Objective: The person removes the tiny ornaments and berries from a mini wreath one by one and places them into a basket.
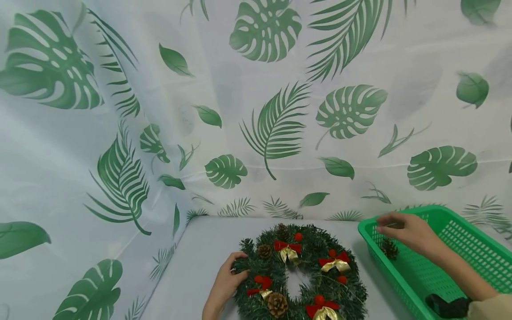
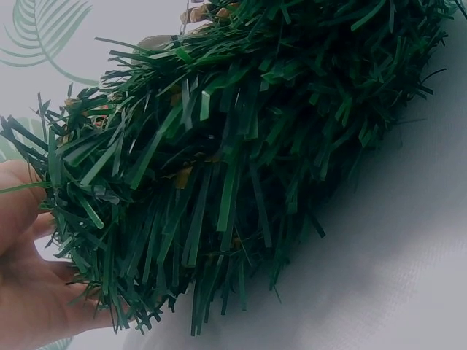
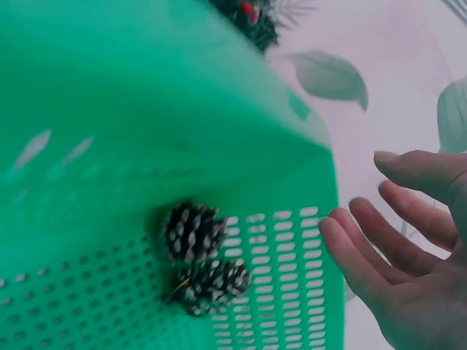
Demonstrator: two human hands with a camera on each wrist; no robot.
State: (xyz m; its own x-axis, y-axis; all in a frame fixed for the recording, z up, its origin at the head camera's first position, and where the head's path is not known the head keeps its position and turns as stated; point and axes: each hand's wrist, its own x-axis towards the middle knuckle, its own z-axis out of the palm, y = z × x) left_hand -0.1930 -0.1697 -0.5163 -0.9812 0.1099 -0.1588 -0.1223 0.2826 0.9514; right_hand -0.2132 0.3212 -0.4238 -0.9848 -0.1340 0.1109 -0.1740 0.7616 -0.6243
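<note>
A green Christmas wreath (image 1: 250, 289) lies on the pale tabletop, decked with red-and-gold bows, red balls and brown pinecones (image 1: 277, 304). My left hand (image 1: 227, 281) grips its left edge, fingers and thumb around the tinsel branches; the left wrist view shows the bristly side of the wreath (image 2: 219, 168) up close. Over the near-left corner region of a green plastic basket (image 1: 444, 213) my right hand (image 1: 409, 231) hovers with relaxed, slightly bent fingers and holds nothing. Two pinecones (image 3: 195, 232) lie together in a corner of the basket, below that hand.
The basket stands to the right of the wreath, its slotted walls rising from the table. A white curtain (image 1: 224, 142) with green leaf prints closes off the back and left side. A black object (image 1: 448, 306) shows beside the right sleeve (image 1: 490, 307).
</note>
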